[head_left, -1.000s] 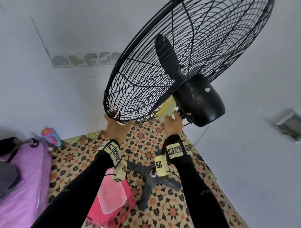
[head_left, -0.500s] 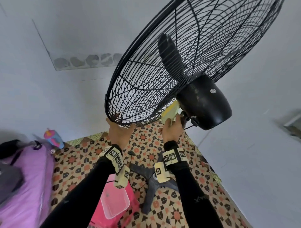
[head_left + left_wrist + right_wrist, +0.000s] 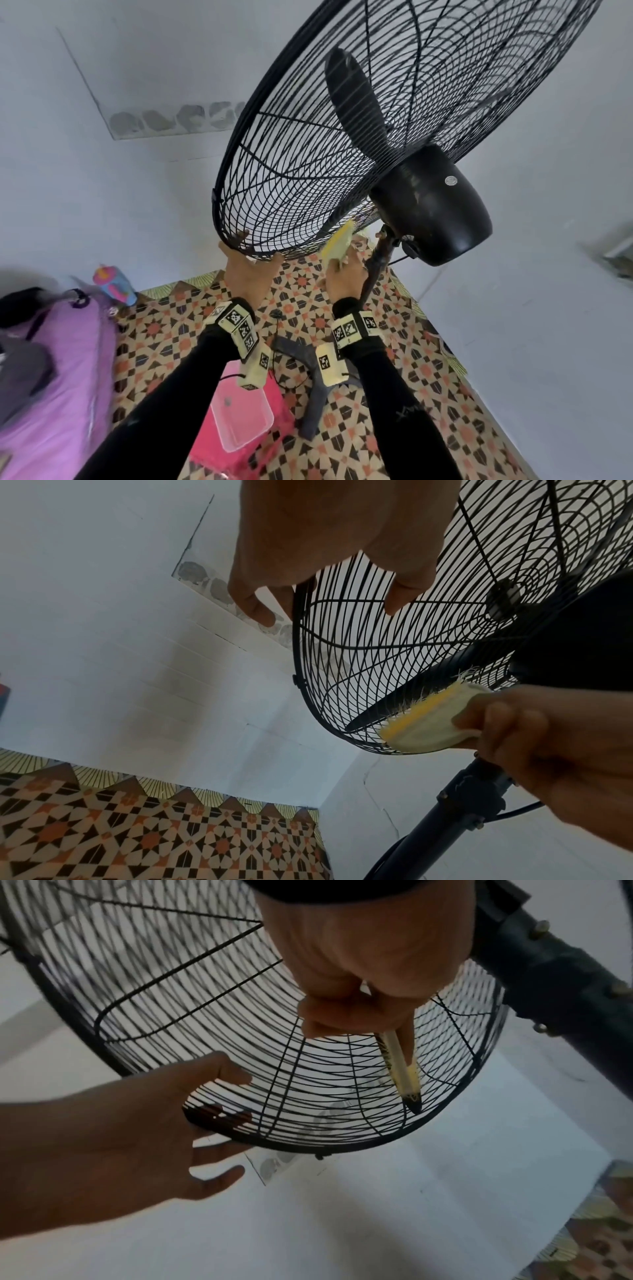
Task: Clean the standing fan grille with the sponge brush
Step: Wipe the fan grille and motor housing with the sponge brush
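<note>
- Standing fan grille: black wire cage, tilted so its lower rim comes down toward the person; a dark blade shows behind the wires; the black motor housing sits behind the cage on the right, on top of the dark pole.
- Left hand: raised to the lowest stretch of the rim; in the right wrist view the rim runs across the palm, thumb lying over the wires on one side, the other fingers spread and only loosely bent on the far side; a light steadying hold, fingers wide rather than clenched; the left wrist view shows thumb and fingers straddling the rim.
- Right hand: closed around the sponge brush, fingers curled over its pale body; in the left wrist view the thumb side clamps the near end.
- Sponge brush position: it projects up and forward out of the right fist; its yellow layer and frayed bristles lie against the wires at the bottom rear of the cage, just beside the pole joint and below the motor housing; well right of the left hand's spot on the rim; seen edge-on in the right wrist view, thin and pale against the wires.
- Surroundings: patterned floor mat; the fan's dark cross base on it; a pink bin under the left forearm; purple bedding at left with a small colourful cup by the wall; white walls.
</note>
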Available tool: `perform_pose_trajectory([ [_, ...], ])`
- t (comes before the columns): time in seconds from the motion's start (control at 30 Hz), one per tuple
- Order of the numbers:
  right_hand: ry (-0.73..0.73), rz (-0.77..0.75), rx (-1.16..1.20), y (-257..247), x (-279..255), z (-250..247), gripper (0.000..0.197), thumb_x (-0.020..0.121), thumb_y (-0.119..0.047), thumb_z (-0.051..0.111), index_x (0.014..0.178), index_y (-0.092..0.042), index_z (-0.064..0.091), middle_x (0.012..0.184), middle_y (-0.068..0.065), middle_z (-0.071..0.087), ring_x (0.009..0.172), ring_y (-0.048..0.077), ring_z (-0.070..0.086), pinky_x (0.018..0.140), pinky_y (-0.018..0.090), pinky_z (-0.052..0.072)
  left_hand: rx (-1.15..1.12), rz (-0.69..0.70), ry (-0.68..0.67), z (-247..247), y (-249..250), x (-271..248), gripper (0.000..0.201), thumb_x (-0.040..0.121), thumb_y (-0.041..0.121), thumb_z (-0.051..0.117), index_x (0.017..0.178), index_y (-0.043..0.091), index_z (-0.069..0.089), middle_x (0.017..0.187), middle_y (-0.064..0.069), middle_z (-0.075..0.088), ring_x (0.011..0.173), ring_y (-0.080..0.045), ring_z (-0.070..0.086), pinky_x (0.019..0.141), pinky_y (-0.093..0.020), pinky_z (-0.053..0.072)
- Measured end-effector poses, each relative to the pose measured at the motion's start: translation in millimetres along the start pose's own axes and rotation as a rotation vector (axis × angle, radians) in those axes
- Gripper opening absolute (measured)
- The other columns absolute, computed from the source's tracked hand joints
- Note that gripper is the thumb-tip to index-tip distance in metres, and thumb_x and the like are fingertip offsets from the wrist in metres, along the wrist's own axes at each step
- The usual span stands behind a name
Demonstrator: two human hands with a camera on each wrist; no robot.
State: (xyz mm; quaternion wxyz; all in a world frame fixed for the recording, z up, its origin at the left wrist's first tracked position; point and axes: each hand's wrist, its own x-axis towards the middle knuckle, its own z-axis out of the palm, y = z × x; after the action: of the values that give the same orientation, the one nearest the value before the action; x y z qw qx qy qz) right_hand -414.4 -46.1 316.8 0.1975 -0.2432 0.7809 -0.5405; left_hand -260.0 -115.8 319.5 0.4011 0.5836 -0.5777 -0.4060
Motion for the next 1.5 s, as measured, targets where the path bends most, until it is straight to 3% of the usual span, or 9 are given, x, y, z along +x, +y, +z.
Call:
perform_pose_trajectory([
  [0.17,0.163,-0.114,0.101,-8.7,2.6,-11.4,0.031,0.104,-0.015,0.046,0.135,-0.009,0.047,0.079,0.001,0.062,0.046,0.019,0.068,0.046,0.042,0.06,0.024,0.016,0.007,2.8,-2.6,0.6,0.095,0.072,0.051,0.082,0.136,0.039,0.012,0.115,0.011,0.056,0.087,-0.036,0.073,0.089,-0.05,0.061],
  [0.4,-0.109,0.074,-0.047,26.4,16.5,13.9,0.044,0.102,-0.016,0.053,0.144,-0.019,0.04,0.121,0.019,0.06,0.067,0.025,0.075,0.054,0.033,0.062,-0.041,0.03,0.03,9.1,-5.9,-0.7,0.106,0.083,0.037,0.084,0.157,0.011,0.013,0.136,-0.008,0.057,0.125,-0.034,0.057,0.1,-0.031,0.043],
  [0.6,0.244,-0.138,-0.013,19.2,15.5,-2.0,0.035,0.102,-0.014,0.052,0.134,0.0,0.053,0.1,0.017,0.068,0.078,0.027,0.065,0.067,0.026,0.045,-0.171,-0.015,-0.098,23.5,-22.1,20.4,0.145,0.075,0.038,0.094,0.161,0.017,-0.021,0.166,-0.007,0.027,0.147,-0.02,0.033,0.117,-0.029,0.025],
  [0.77,0.076,-0.115,-0.041,51.1,16.7,38.0,0.038,0.105,-0.023,0.051,0.136,0.0,0.049,0.1,0.018,0.07,0.079,0.019,0.063,0.052,0.002,0.037,-0.219,0.006,-0.102,33.8,-24.7,37.0,0.102,0.067,0.02,0.098,0.149,0.012,0.037,0.135,0.006,0.056,0.128,-0.017,0.055,0.108,-0.031,0.039],
  [0.93,-0.014,-0.049,-0.093,81.6,9.8,65.1,0.032,0.106,-0.018,0.047,0.131,0.001,0.051,0.094,0.01,0.063,0.077,0.018,0.056,0.055,0.013,0.039,-0.251,-0.061,-0.2,33.5,-38.2,48.1,0.059,0.074,0.025,0.092,0.12,0.001,0.064,0.102,-0.008,0.072,0.099,-0.027,0.072,0.079,-0.031,0.057],
  [1.1,0.094,-0.042,0.026,100.1,6.5,92.5,0.025,0.106,-0.024,0.048,0.117,-0.002,0.053,0.083,0.001,0.059,0.074,0.02,0.064,0.055,0.006,0.04,-0.312,-0.048,-0.175,33.6,-44.5,52.5,0.092,0.047,0.044,0.104,0.122,0.007,0.066,0.112,0.002,0.075,0.1,-0.009,0.073,0.082,-0.028,0.063],
  [1.2,-0.101,0.039,-0.046,124.0,12.8,112.1,0.03,0.105,-0.027,0.048,0.125,-0.005,0.052,0.102,0.01,0.064,0.096,0.029,0.066,0.07,0.024,0.049,-0.275,-0.002,-0.169,32.4,-40.0,45.7,0.068,0.061,0.026,0.1,0.115,0.001,0.068,0.106,0.003,0.076,0.091,0.001,0.074,0.073,-0.017,0.06],
  [1.4,0.203,0.021,0.436,123.2,-0.5,111.7,0.038,0.106,-0.011,0.048,0.139,-0.03,0.044,0.1,-0.014,0.064,0.079,0.001,0.07,0.066,0.013,0.053,-0.245,0.039,-0.143,32.4,-50.6,46.4,0.071,0.059,0.041,0.101,0.117,0.013,0.07,0.113,-0.002,0.077,0.104,-0.016,0.074,0.083,-0.026,0.061],
  [1.5,0.036,0.106,0.365,126.6,3.1,130.5,0.031,0.104,-0.008,0.052,0.135,-0.006,0.053,0.104,0.006,0.07,0.082,0.011,0.07,0.062,0.006,0.048,-0.298,0.041,-0.119,33.4,-47.4,44.3,0.061,0.064,0.026,0.101,0.115,0.021,0.069,0.11,0.008,0.076,0.102,-0.005,0.072,0.086,-0.023,0.059],
])
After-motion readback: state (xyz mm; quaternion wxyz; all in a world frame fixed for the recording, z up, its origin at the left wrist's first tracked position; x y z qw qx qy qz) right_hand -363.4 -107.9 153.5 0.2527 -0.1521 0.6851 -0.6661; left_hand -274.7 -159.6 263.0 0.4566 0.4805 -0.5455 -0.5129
